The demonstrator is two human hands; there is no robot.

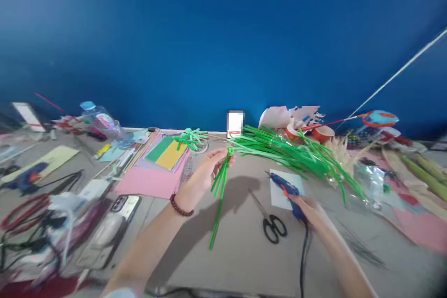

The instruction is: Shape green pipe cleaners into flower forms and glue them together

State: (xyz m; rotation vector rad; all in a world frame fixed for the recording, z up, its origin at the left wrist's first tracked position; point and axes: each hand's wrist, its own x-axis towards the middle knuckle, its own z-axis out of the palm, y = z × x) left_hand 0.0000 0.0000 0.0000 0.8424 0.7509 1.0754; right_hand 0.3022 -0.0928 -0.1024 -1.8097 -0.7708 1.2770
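Raised above the table, my left hand (213,164) pinches a small bundle of green pipe cleaners (220,185) near its knotted top; the loose stems hang down, one longer than the others. My right hand (310,209) is wrapped round the handle of a blue glue gun (285,185) with an orange trigger. Its nozzle points up and left over a white square of paper (279,201). Black-handled scissors (274,228) lie between my hands, blades toward the back left. Behind them a large heap of green pipe cleaners (286,149) spreads to the right.
Pink sheets (153,181), a green-and-yellow sheet pack (165,152) and a green pipe-cleaner piece (191,138) lie back left. A phone (127,207), bottle (104,118) and second glue gun (28,178) are further left. The glue gun's cord (303,260) runs to the front edge. Tape rolls (321,134) stand back right.
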